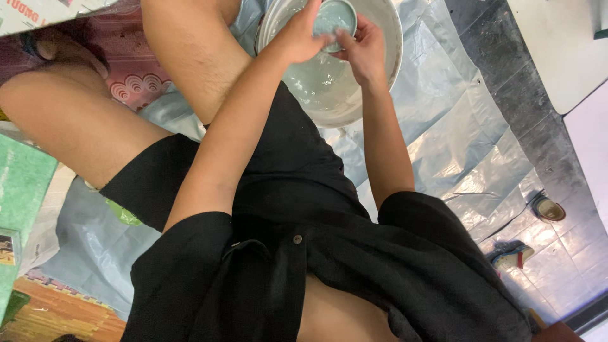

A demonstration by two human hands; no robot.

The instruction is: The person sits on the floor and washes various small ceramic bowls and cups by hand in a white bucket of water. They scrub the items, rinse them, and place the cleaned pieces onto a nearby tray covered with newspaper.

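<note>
Both of my hands reach forward over a large white basin [394, 44] that holds pale, milky liquid. Between them I hold a small round grey-green dish [337, 14], tilted above the liquid. My left hand [303, 35] grips the dish's left edge with the fingers curled over it. My right hand [364, 50] holds the right and lower edge from beneath. The dish looks wet. My bare knees and black shorts fill the view to the left of the basin.
A crinkled silver tarp [468, 145] covers the floor under the basin. Two shoes [548, 209] [510, 253] lie on it at right. A white board [557, 44] sits at the top right, a green mat [22, 190] at left, and patterned foam flooring [63, 313] at bottom left.
</note>
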